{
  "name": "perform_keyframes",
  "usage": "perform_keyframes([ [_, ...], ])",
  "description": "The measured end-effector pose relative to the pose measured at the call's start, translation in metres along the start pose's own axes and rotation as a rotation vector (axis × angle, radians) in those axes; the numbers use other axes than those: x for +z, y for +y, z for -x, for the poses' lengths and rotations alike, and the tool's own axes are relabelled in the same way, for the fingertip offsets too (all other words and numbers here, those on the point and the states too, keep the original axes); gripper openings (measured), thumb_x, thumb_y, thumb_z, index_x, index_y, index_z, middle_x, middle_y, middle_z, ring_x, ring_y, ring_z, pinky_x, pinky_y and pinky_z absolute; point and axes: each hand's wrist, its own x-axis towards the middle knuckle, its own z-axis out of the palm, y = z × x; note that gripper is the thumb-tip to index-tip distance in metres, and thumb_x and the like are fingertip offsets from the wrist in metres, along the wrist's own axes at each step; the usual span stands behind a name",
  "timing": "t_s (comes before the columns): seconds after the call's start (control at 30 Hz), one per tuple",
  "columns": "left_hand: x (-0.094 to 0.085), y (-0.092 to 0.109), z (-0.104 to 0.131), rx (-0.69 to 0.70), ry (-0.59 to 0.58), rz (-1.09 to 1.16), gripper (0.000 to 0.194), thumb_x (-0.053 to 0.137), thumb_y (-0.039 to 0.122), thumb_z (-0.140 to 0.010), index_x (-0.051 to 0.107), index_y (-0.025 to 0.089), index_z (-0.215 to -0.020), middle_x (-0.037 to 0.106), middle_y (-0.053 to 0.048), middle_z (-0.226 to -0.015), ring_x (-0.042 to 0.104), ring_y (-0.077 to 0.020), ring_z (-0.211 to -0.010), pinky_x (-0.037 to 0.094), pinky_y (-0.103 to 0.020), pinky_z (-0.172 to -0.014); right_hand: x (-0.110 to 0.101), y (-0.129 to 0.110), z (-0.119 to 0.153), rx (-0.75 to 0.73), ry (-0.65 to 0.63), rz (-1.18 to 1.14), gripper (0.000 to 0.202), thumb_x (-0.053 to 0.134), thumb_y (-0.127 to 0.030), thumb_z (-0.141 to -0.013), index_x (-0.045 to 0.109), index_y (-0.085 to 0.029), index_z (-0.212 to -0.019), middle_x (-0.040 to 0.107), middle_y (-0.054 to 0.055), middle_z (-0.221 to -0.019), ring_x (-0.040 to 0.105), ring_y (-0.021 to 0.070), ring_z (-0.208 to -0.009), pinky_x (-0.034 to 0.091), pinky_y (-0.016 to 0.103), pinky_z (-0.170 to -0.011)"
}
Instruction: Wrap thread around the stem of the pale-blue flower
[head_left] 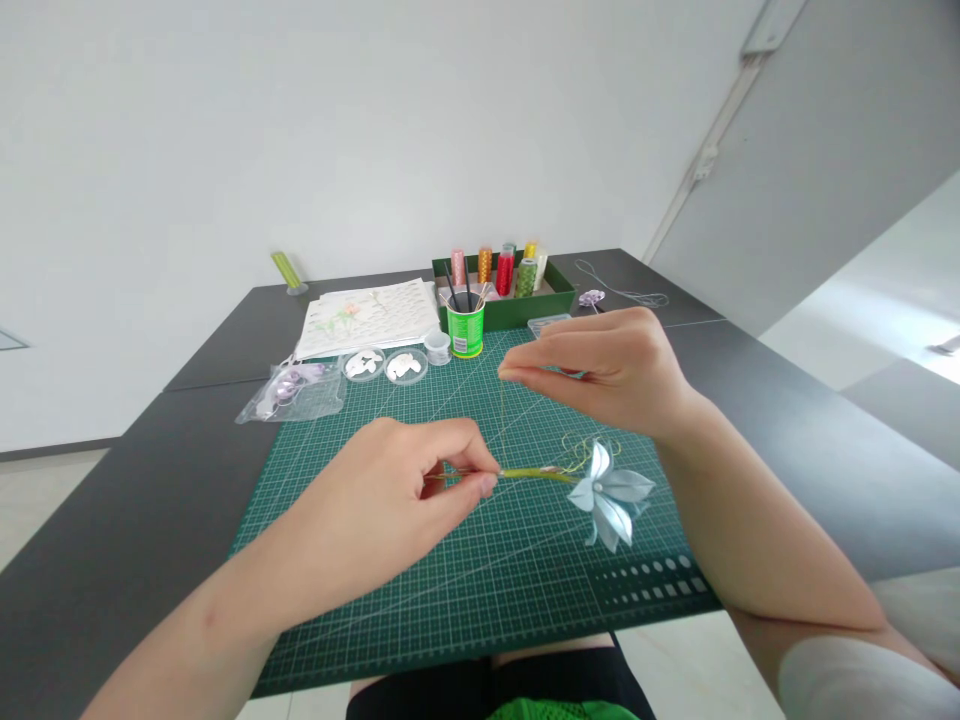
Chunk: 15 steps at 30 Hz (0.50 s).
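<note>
Above the green cutting mat (360,610), my left hand (405,490) pinches the stem (531,472) of an artificial flower between thumb and fingertips. The stem lies level and is wrapped in yellow-green thread. At its right end is the pale blue flower (611,490), its petals spread. My right hand (600,365) is raised higher, fingertips pinched on a thin yellow-green thread (502,420) that runs down to the stem beside my left fingertips. More loose thread (585,450) curls behind the flower.
A green box (517,312) of thread spools stands at the back, behind a bright green cup (466,330) of tools. Paper sheets (367,320), two round dishes (406,367) with white pieces and a plastic bag (300,390) lie left. A cord (622,288) lies back right.
</note>
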Motion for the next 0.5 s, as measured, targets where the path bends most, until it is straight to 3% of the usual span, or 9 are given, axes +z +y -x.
perform_keyframes([
  [0.2, -0.001, 0.003, 0.004, 0.056, 0.064, 0.023, 0.014, 0.064, 0.027, -0.094, 0.072, 0.027, -0.083, 0.063, 0.009, -0.059, 0.051, -0.008, -0.048, 0.033, -0.021, -0.045, 0.004, 0.005, -0.001, -0.001, -0.034, -0.053, 0.014, 0.066, -0.02, -0.097, 0.075, -0.016, -0.087, 0.069, -0.001, -0.068, 0.056, 0.0071, -0.058, 0.04, 0.021, -0.055],
  [0.4, -0.003, 0.002, 0.003, 0.085, 0.175, 0.063, 0.014, 0.065, 0.028, -0.093, 0.073, 0.026, -0.082, 0.068, 0.006, -0.064, 0.056, -0.0092, -0.051, 0.039, -0.019, -0.046, 0.014, 0.011, -0.003, 0.08, -0.079, -0.071, 0.019, 0.063, -0.021, -0.098, 0.074, -0.015, -0.084, 0.069, 0.0, -0.07, 0.052, 0.0071, -0.059, 0.037, 0.021, -0.057],
  [0.5, -0.005, 0.001, 0.002, 0.094, 0.27, 0.099, 0.012, 0.068, 0.03, -0.092, 0.075, 0.025, -0.084, 0.07, 0.004, -0.066, 0.058, -0.0099, -0.052, 0.04, -0.019, -0.044, 0.021, 0.017, -0.001, 0.135, -0.141, -0.095, 0.024, 0.059, -0.023, -0.099, 0.072, -0.014, -0.08, 0.063, -0.002, -0.064, 0.044, 0.0069, -0.056, 0.032, 0.022, -0.055],
])
